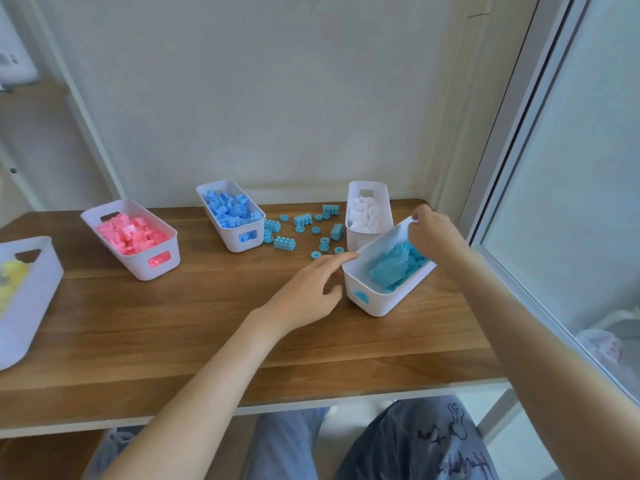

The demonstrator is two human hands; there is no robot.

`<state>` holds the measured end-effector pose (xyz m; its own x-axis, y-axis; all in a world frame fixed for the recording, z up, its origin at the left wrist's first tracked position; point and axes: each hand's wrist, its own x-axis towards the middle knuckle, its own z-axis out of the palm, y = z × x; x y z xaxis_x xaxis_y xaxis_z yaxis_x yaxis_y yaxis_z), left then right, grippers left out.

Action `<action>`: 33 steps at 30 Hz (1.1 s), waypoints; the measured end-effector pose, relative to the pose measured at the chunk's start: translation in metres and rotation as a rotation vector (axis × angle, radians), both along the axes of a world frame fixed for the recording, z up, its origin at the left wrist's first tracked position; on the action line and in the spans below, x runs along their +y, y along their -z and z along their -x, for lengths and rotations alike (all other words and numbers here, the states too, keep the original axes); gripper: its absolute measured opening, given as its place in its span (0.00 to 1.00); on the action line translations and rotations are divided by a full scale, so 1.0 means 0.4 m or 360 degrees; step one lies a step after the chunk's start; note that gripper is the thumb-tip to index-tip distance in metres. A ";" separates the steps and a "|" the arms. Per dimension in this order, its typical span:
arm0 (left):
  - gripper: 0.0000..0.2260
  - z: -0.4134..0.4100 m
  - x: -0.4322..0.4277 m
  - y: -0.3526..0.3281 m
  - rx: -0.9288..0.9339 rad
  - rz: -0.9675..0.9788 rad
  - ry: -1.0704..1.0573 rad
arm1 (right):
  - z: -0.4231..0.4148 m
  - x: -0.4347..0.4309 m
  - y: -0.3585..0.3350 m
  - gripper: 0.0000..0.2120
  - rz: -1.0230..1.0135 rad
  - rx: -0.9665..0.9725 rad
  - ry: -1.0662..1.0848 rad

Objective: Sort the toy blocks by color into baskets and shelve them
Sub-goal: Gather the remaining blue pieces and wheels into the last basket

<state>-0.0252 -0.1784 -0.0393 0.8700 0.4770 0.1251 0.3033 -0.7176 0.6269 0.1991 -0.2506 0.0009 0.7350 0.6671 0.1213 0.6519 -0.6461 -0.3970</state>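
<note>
A white basket of blue blocks sits tilted at the table's right. My right hand grips its far rim. My left hand lies beside its near left corner, forefinger stretched onto the rim. Loose blue blocks are scattered on the wooden table between a second basket of blue blocks and a basket of white blocks. A basket of pink blocks stands further left. A basket with yellow blocks is at the far left edge.
The table backs onto a white wall. A window frame runs down the right side. White shelf uprights stand at the left. My knees show under the table's front edge.
</note>
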 end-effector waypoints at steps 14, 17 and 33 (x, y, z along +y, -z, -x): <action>0.29 -0.055 -0.005 -0.003 0.0030 -0.0057 0.0040 | -0.051 -0.009 0.032 0.10 0.0528 -0.0187 -0.0621; 0.36 -0.059 -0.009 -0.032 0.0179 -0.0225 0.0195 | -0.042 -0.025 0.019 0.10 0.0532 -0.0089 -0.0678; 0.25 -0.019 0.028 -0.044 -0.0140 -0.0500 -0.0267 | 0.186 0.017 -0.057 0.08 -0.0716 -0.0043 -0.0630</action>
